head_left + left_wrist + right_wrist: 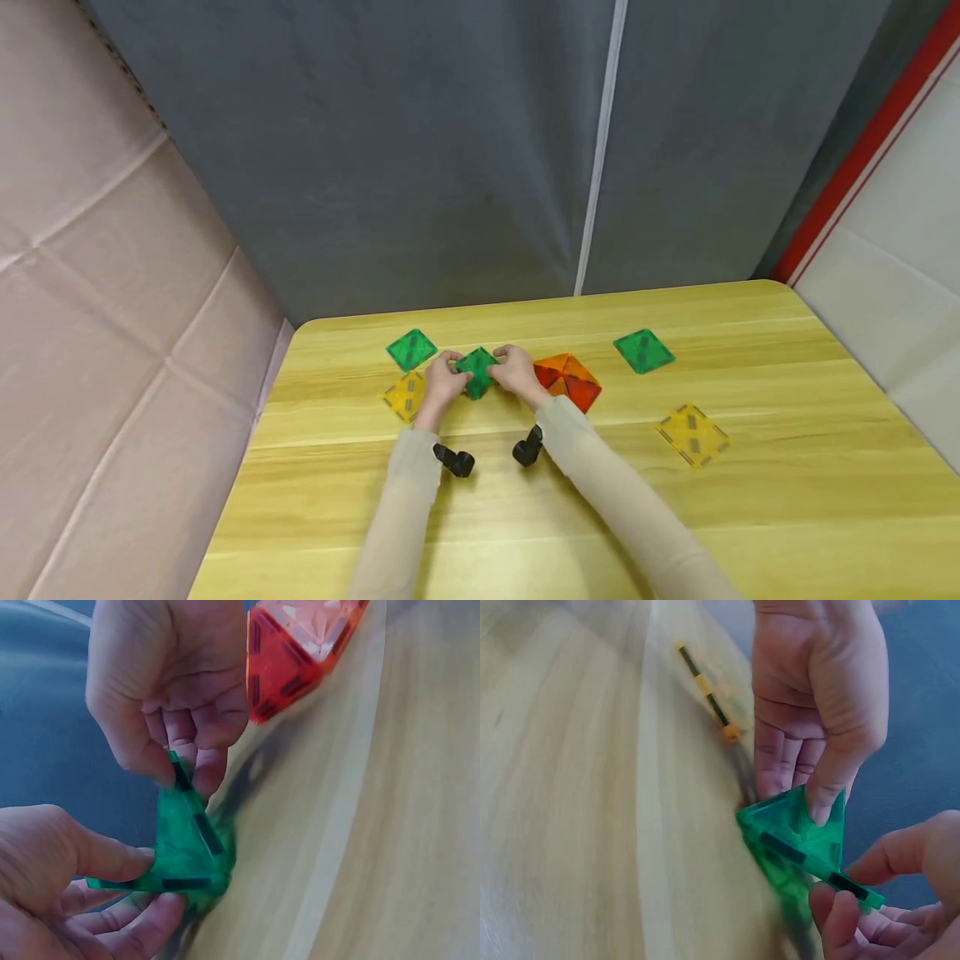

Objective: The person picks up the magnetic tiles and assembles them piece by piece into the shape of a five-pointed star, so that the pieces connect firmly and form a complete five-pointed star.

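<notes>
Two green translucent magnetic triangle tiles (pixel 477 372) meet at an angle between my hands, just over the wooden table. My left hand (pixel 444 381) pinches one tile between thumb and fingers; in the left wrist view this left hand (pixel 71 889) comes in at the lower left. The other tile is pinched by my right hand (pixel 516 372), seen as the right hand (pixel 904 881) at the lower right of the right wrist view. Dark magnet strips show along the edges of the green tiles (pixel 802 832). The lower corner is blurred, so contact with the table cannot be told.
An orange and red tile shape (pixel 567 381) stands beside my right hand. A yellow tile (pixel 406 396) lies by my left hand, with a green tile (pixel 412 349) behind it. Farther right lie another green tile (pixel 643 351) and a yellow tile (pixel 693 435). A grey curtain (pixel 420 167) hangs behind the table.
</notes>
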`<state>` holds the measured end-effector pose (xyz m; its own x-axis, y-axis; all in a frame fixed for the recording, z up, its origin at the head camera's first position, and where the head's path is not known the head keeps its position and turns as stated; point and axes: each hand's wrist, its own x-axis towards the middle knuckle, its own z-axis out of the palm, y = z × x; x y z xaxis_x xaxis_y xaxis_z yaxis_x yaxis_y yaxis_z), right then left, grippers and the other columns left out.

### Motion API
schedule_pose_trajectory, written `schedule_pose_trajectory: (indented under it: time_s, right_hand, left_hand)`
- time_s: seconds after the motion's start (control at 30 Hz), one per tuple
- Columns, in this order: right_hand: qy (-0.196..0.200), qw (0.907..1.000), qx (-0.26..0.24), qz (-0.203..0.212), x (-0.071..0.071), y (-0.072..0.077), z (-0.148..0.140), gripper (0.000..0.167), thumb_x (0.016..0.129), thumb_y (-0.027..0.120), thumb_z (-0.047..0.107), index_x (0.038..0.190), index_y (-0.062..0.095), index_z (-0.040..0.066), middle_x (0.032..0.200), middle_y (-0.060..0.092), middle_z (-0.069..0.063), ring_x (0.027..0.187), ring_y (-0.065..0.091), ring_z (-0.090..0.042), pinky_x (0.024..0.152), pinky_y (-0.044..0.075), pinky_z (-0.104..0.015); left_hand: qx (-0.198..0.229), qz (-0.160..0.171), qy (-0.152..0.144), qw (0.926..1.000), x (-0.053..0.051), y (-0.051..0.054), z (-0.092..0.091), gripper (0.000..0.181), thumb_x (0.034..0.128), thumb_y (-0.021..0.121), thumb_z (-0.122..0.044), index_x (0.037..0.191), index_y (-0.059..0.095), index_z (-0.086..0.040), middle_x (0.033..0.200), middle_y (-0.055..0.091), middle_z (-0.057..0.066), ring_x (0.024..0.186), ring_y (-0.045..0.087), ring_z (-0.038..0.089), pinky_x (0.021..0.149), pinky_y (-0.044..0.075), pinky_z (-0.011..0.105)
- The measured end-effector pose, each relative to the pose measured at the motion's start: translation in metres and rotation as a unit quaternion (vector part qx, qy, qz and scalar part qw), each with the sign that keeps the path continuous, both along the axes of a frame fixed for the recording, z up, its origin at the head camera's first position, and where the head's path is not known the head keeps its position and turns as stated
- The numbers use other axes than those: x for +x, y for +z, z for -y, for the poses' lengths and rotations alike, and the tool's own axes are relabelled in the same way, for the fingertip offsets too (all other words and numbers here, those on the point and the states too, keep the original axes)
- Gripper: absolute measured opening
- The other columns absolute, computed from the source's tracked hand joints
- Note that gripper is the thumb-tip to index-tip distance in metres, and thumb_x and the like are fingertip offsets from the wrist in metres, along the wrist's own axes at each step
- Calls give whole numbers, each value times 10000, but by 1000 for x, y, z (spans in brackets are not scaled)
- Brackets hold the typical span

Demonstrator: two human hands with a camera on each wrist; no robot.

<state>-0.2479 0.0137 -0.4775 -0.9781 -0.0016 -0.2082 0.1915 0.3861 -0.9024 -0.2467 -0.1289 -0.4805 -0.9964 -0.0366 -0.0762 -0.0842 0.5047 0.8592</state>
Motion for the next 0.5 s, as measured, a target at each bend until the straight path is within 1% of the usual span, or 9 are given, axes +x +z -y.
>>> schedule_pose_trajectory:
  time_s: [0.07, 0.13, 0.23, 0.33, 0.4, 0.5]
  right_hand:
    - [-140, 9998, -161, 51, 4, 3, -5, 343, 833, 589, 22, 1171, 585, -37, 896, 666, -165, 629, 612, -232, 521, 492, -275]
    - [-222, 9994, -261, 5, 9, 8, -12, 266, 831, 606, 25, 1091, 626, -31, 801, 674, -153, 666, 636, -292, 541, 511, -315]
    - [-215, 9990, -318, -246, 17, 16, -26, 146, 834, 614, 23, 965, 643, -35, 743, 671, -165, 693, 641, -352, 566, 529, -361]
    - [-142, 9974, -303, -633, 28, 23, -44, 82, 837, 608, 19, 896, 630, -34, 758, 669, -199, 681, 631, -386, 578, 538, -398]
    - [-120, 9954, -221, -920, 35, 27, -56, 64, 833, 617, 26, 873, 633, -23, 757, 669, -191, 656, 627, -389, 568, 539, -403]
    - [-72, 9900, 13, -1405, 46, 32, -73, 49, 818, 650, 36, 837, 654, -8, 736, 666, -151, 611, 612, -343, 546, 523, -349]
  left_hand:
    - [-45, -237, -8, 9997, 3, 2, -3, 281, 800, 672, 14, 1068, 589, 24, 643, 491, 50, 534, 460, 128, 472, 389, 221]
    - [-63, -486, -51, 9988, 8, 5, -8, 256, 797, 676, 19, 1038, 591, 11, 688, 550, 77, 571, 496, 142, 488, 411, 230]
    - [-35, -830, -209, 9963, 14, 10, -17, 204, 801, 678, 16, 985, 592, -7, 745, 622, 118, 621, 565, 182, 523, 453, 252]
    - [78, -1178, -530, 9916, 21, 17, -27, 156, 815, 672, 9, 950, 596, -9, 780, 656, 147, 677, 623, 227, 582, 502, 285]
    - [165, -1416, -769, 9868, 25, 21, -34, 136, 818, 672, 6, 931, 597, -6, 803, 667, 156, 720, 641, 244, 632, 525, 300]
    - [320, -1746, -1142, 9775, 30, 25, -44, 121, 813, 672, 21, 902, 592, 1, 826, 671, 160, 763, 656, 249, 684, 540, 296]
